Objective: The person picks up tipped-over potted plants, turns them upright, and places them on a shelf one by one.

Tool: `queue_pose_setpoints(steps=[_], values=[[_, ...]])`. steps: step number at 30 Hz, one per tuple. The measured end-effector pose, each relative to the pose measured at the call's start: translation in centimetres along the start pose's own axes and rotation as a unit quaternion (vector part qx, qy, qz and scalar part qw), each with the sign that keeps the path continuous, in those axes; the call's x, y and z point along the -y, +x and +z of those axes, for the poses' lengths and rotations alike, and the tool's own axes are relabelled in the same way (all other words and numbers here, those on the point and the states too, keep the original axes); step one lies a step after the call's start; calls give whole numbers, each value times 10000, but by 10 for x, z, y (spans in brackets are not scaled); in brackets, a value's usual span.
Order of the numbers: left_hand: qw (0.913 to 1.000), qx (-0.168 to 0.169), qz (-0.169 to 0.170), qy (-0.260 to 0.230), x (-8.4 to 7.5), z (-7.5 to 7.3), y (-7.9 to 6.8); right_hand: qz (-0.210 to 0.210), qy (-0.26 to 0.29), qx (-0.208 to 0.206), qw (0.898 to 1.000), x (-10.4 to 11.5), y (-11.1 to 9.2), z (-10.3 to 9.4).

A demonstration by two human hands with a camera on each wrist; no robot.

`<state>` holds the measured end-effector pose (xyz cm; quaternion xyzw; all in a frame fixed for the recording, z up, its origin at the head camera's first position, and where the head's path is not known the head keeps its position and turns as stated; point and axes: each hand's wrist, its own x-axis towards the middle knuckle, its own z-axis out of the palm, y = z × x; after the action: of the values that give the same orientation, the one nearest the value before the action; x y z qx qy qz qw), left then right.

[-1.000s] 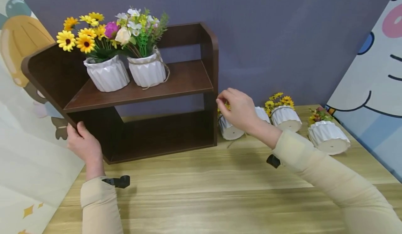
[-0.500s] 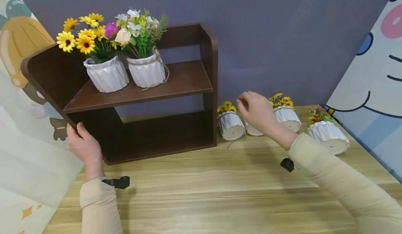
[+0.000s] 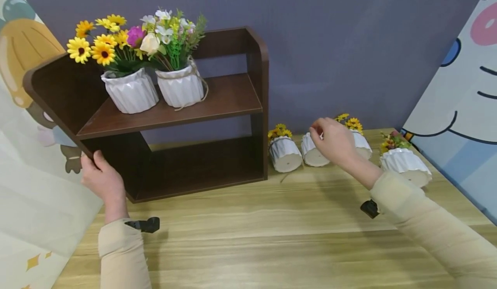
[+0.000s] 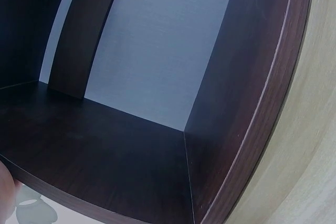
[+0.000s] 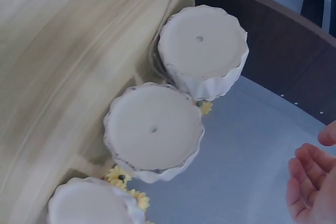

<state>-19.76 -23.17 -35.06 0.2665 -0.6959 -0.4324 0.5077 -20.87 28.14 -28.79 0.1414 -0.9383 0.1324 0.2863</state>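
My left hand (image 3: 102,179) grips the left side panel of a dark brown two-tier shelf (image 3: 233,95), thumb on its front edge. In the left wrist view the shelf's inside (image 4: 126,150) fills most of the frame, with a bit of finger at the lower left. Loosely bent and holding nothing, my right hand (image 3: 337,140) hangs over the white flowerpots lying on their sides: one at the shelf (image 3: 285,154), a second (image 3: 310,151) and a third (image 3: 363,146) partly hidden behind the hand. The right wrist view shows their round bases (image 5: 154,129) beside the relaxed fingers (image 5: 310,174).
On the upper tier stand a pot of yellow daisies (image 3: 130,91) and a pot of mixed white flowers (image 3: 180,86) tied with twine. Another white pot (image 3: 405,164) lies at the far right. A grey wall (image 3: 330,56) backs the wooden table (image 3: 240,237).
My right hand has moved right, from beside the shelf's right panel to over the lying flowerpots, uncovering the two nearest the shelf. The left hand keeps its grip in place.
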Motion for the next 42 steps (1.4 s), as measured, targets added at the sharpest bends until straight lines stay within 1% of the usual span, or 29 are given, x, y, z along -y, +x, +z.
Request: queue_pose_setpoints(steps=[7, 12, 15, 20, 27, 31, 35, 42], values=[[10000, 33, -15, 5, -1, 0, 1, 320, -92, 340, 9989, -12, -6, -3], [10000, 23, 14, -18, -1, 0, 0, 586, -143, 615, 9963, -20, -12, -7], [10000, 7, 26, -21, -1, 0, 0, 776, -194, 792, 9936, -25, -17, -9], [10000, 5, 47, -23, 0, 0, 0, 1035, -281, 971, 9895, -36, -23, -9], [10000, -38, 71, -40, -1, 0, 0, 1253, -434, 1397, 9813, -49, -29, -8], [9999, -40, 110, -5, -1, -1, 0, 1376, -484, 1434, 9788, -53, -32, -8], [10000, -13, 47, 4, -1, -1, 0, 1425, -574, 1392, 9783, -57, -33, -7], [10000, -4, 15, -7, -1, -1, 0, 1510, -710, 1497, 9745, -63, -35, -6]])
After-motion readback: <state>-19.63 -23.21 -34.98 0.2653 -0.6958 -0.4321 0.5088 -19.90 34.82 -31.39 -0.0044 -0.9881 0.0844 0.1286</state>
